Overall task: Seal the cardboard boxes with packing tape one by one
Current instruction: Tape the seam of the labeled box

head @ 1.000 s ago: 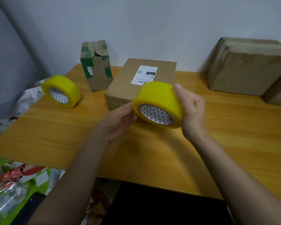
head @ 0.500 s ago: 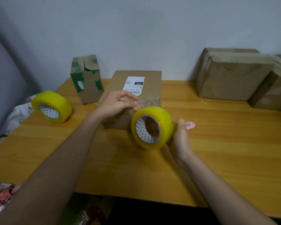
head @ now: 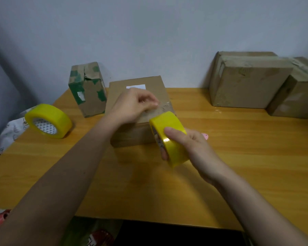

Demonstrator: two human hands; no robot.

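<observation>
1. Nearest, the right hand (head: 190, 146) grips the yellow tape roll (head: 169, 137), thumb on the outer band and fingers curled into the core. Half a second ago the roll stood lower, in front of the box, its core facing the camera; now it is raised to the box's near right top edge and turned edge-on.
2. Just beyond, the left hand (head: 133, 107) has moved from the box's near edge further onto the top of the labelled box (head: 137, 132). Its fingertips are bunched as if pinching or pressing down the free tape end (head: 160, 110), a glossy strip running from the roll toward them. Judged from this, the first strip on this box is only starting.
3. Hard to tell: whether the tape end already sticks to the cardboard, and which seam lies under the hand. The white label (head: 135, 86) is partly covered.
4. A small pink object (head: 205, 136) peeks out behind the right hand; what it is cannot be told.
5. Left, a spare tape roll (head: 48, 120) lies on the table (head: 238, 157).
6. Far, a green-patched box (head: 87, 89) stands left; two boxes (head: 247, 82) sit right, the outer one cut off by the frame.
</observation>
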